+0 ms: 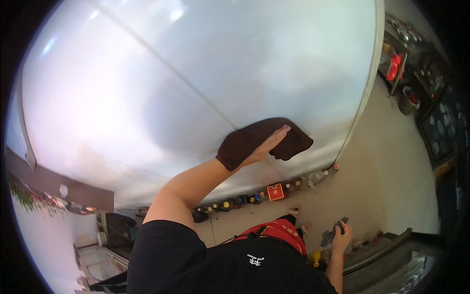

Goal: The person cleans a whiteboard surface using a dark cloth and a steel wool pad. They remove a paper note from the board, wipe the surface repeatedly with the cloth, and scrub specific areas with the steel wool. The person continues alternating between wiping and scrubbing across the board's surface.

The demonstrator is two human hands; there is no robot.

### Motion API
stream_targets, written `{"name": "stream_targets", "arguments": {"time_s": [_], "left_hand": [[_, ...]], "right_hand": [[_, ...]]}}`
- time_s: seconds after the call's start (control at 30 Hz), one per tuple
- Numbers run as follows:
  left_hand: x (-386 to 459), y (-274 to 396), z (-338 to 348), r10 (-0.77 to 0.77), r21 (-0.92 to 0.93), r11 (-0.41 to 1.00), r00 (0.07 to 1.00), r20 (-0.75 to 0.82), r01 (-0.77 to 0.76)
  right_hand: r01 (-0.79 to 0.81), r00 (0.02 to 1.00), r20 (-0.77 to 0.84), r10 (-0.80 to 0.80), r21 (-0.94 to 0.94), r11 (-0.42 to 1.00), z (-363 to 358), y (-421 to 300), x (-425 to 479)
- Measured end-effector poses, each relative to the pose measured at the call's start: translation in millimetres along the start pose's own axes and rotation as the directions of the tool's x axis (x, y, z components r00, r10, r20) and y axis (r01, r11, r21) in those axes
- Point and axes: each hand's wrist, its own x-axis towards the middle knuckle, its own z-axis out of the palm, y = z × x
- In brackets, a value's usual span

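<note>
My left hand (266,145) lies flat, fingers together, over a dark brown cloth (246,141). It presses the cloth against a large, glossy white panel (205,73) with a straight seam running across it. Part of the cloth sticks out beyond my fingertips. Lower down on the right, my right hand (341,237) pinches a crumpled, dark grey speckled piece (328,235), which looks like a cloth or scouring mesh. That piece hangs from the fingers, away from the panel. A red apron (282,233) shows at my waist.
Along the panel's foot stand several bottles (226,204) and a red box (275,192) on the tiled floor (352,191). At right are cluttered shelves (398,46) and a bucket (408,103). A dark-edged counter (389,250) is near my right arm; a brown ledge (80,193) lies left.
</note>
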Motion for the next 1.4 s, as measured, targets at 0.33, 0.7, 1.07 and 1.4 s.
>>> {"name": "stream_targets", "arguments": {"time_s": [0.33, 0.7, 1.07, 1.4], "left_hand": [[-38.1, -9.7, -232.4, 0.080, 0.420, 0.882, 0.809, -0.582, 0.215], [-297.6, -80.7, -293.9, 0.135, 0.589, 0.551, 0.633, -0.762, 0.592], [-283.2, -62.7, -291.5, -0.070, 0.445, 0.472, 0.535, -0.842, 0.761], [-297.7, -81.9, -280.8, -0.140, 0.223, 0.584, 0.367, -0.920, 0.781]], "right_hand": [[0.100, 0.995, -0.011, -0.101, -0.048, 0.994, -8.9, -60.9, 0.6], [0.552, 0.834, -0.094, -0.544, 0.178, 0.815, 104.1, -216.7, 19.2], [0.959, 0.232, -0.540, -0.809, -0.013, 0.283, 229.4, -415.1, -43.3], [0.893, 0.433, -0.635, -0.640, 0.205, 0.400, 206.1, -391.2, 7.7]]}}
